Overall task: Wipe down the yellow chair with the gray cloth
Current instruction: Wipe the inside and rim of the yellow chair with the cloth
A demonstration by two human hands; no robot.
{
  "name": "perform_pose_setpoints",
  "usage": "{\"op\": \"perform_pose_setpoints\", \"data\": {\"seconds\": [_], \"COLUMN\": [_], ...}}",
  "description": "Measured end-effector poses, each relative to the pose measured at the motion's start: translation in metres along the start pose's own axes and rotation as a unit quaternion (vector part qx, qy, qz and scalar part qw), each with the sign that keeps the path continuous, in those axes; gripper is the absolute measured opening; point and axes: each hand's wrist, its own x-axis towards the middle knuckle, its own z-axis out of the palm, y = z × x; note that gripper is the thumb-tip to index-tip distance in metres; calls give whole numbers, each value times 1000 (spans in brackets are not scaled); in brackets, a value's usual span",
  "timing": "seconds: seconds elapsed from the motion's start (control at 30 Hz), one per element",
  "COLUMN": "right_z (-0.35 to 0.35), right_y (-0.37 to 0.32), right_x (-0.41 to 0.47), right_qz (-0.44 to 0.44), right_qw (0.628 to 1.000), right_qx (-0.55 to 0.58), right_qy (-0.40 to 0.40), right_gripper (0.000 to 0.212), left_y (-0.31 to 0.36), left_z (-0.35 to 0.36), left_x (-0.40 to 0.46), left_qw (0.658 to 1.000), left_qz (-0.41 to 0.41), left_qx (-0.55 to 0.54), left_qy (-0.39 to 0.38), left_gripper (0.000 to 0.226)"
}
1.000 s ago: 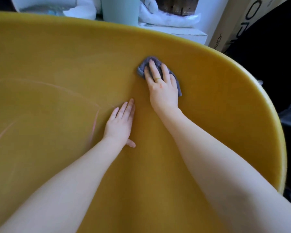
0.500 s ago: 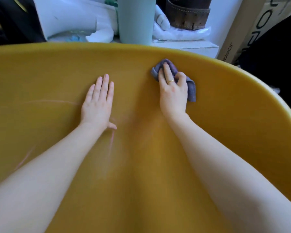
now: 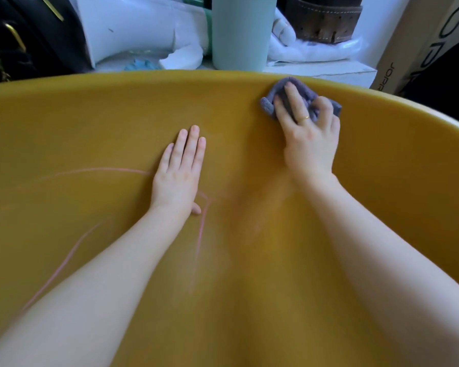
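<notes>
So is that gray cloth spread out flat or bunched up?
Bunched up. The gray cloth sits crumpled in folds under the right hand, pressed against the yellow chair just below its rim.

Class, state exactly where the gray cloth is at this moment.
In the head view, the gray cloth lies upper right, pressed under the right hand against the yellow chair, just below its top rim.

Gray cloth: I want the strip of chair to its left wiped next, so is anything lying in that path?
Nothing visible does. The cloth sits under the right hand near the chair's rim; the left hand rests flat lower down, below that strip.
</notes>
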Motion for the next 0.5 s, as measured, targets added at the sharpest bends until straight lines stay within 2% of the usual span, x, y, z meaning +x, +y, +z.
{"op": "perform_pose_setpoints", "data": {"seconds": [0.07,0.17,0.27,0.33,0.4,0.43,0.5], "right_z": [6,6,2,-2,-1,1,6], "right_y": [-15,-53,-73,-66,-41,-26,-1], "right_x": [0,-7,-35,-46,-31,-18,3], "right_qz": [48,81,-32,-188,-323,-345,-292], "right_qw": [998,990,986,968,938,934,955], "right_qx": [31,110,144,132,94,75,32], "right_qy": [7,-41,-83,-104,-84,-61,-30], "right_gripper": [49,53,45,42,40,40,43], "left_y": [2,4,5,7,10,11,13], "left_z": [1,0,-2,-6,-9,-10,-10], "left_x": [0,-2,-3,-6,-6,-7,-7], "left_qw": [1000,1000,1000,1000,999,999,999], "left_qz": [-4,-9,-23,-27,-35,-37,-41], "left_qx": [-2,0,1,12,17,18,18], "left_qy": [2,3,2,-1,-7,-12,-14], "left_gripper": [141,139,139,138,136,135,134]}}
